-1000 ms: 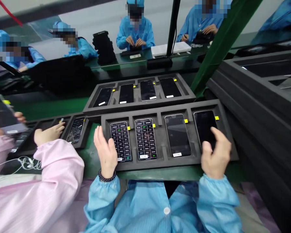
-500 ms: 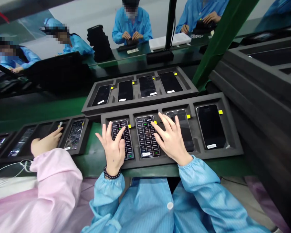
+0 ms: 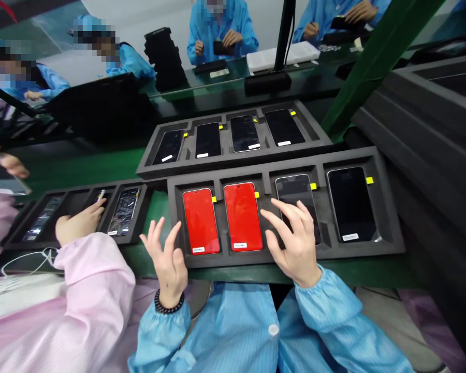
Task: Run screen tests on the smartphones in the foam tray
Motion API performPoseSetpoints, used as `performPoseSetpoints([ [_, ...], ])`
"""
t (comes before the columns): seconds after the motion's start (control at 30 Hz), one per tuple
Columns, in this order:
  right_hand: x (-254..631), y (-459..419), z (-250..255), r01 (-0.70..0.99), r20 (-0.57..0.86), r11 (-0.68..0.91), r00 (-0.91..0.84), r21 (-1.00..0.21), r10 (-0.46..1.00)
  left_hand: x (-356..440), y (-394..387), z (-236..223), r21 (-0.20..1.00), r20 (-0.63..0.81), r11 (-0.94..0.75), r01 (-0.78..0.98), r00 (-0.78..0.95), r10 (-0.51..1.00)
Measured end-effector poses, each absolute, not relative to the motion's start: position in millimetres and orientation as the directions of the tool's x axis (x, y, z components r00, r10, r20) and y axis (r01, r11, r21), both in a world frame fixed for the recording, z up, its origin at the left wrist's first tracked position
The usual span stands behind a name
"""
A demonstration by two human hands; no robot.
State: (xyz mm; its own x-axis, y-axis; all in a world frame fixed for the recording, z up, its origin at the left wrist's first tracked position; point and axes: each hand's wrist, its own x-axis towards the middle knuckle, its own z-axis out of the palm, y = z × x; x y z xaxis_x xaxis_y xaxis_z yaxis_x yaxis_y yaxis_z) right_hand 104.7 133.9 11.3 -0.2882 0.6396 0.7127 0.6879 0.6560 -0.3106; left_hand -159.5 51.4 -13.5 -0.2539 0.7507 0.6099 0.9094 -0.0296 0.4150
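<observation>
A black foam tray (image 3: 270, 178) in front of me holds smartphones in separate slots. The leftmost smartphone (image 3: 201, 220) and the second smartphone (image 3: 243, 215) both glow solid red. To their right lie a third smartphone (image 3: 295, 189) and a fourth smartphone (image 3: 351, 204), both with dark screens. My left hand (image 3: 169, 259) hovers at the tray's left edge, fingers spread, holding nothing. Over the third smartphone, partly covering it, is my right hand (image 3: 295, 243), its fingers apart and holding nothing. Yellow tabs stick out at the phones' upper right corners.
Behind stands a second foam tray (image 3: 233, 163) with dark phones. Another tray (image 3: 140, 228) lies left, where a co-worker's hand (image 3: 79, 223) in a pink sleeve works. Stacked foam trays (image 3: 423, 150) rise at right, beside a green post (image 3: 376, 72). Other people sit across the bench.
The two left phones' screens have turned from a grid menu to solid red. My left hand has drawn back left off the first phone; my right hand has lifted away from the second.
</observation>
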Motion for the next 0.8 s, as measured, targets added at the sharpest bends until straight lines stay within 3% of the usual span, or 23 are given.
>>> performPoseSetpoints([
  [0.17, 96.5, 115.4, -11.8, 0.666, 0.679, 0.661, -0.309, -0.345, 0.666, -161.4, 37.6, -46.8, 0.358, 0.668, -0.099, 0.928, -0.181, 0.721],
  [0.37, 100.8, 106.2, -26.6, 0.692, 0.625, 0.627, -0.322, -0.357, 0.712, -164.2, 21.6, -77.7, 0.193, 0.77, -0.081, 0.978, -0.1, 0.63],
  [0.63, 99.8, 105.9, -20.9, 0.586, 0.605, 0.776, -0.537, -0.234, 0.588, -170.7, 11.7, -104.5, 0.208, 0.778, 0.043, 0.977, -0.192, 0.598],
  [0.8, 97.5, 105.6, -19.7, 0.529, 0.56, 0.832, -0.642, -0.17, 0.523, -175.1, 6.0, -112.7, 0.018, 0.79, 0.066, 0.998, -0.054, 0.61],
])
